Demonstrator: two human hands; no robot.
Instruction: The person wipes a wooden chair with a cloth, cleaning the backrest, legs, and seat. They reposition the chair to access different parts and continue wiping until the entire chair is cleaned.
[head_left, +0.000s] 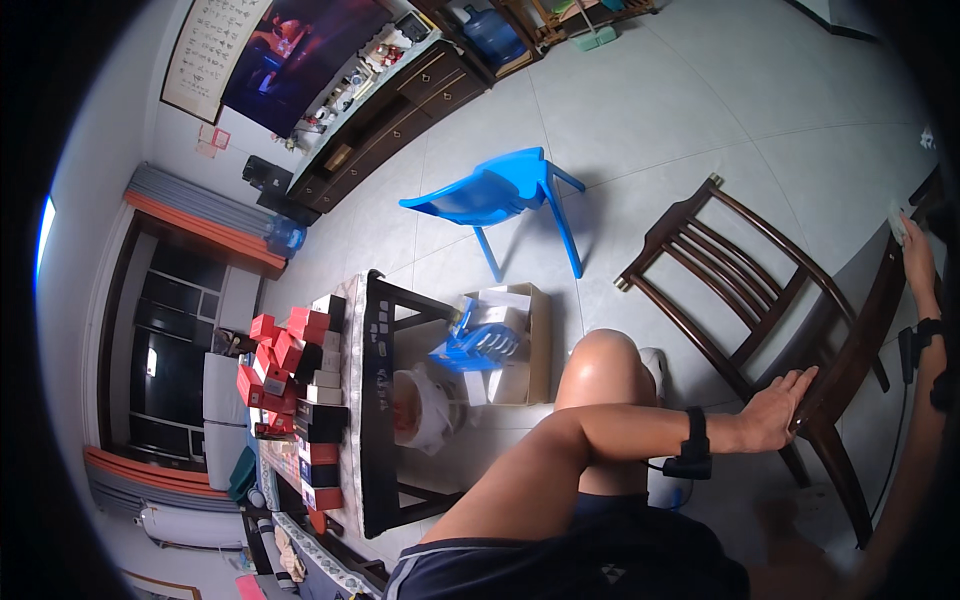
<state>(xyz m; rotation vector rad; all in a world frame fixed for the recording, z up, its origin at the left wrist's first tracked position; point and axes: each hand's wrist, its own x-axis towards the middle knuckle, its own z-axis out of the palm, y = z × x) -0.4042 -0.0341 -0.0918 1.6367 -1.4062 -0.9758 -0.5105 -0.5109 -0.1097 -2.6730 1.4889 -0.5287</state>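
My left hand (780, 412) lies on the front corner of a dark wooden chair (772, 330), its fingers stretched out over the seat and the thumb hidden. At the far right my right hand (919, 259) holds a pale cloth (896, 225) against the other end of the seat's front edge. That cloth is small and partly covered by the fingers. The chair has a slatted back whose top rail ends in metal caps. Dark straps with small devices are on both my wrists.
A blue plastic chair (502, 191) stands ahead. Left of my knee are an open cardboard box (540, 345) with blue and white packages and a bin with a white liner (435, 412). Red, black and white boxes (289, 352) are piled on a table (352, 450). A dark cabinet (397, 127) lines the wall.
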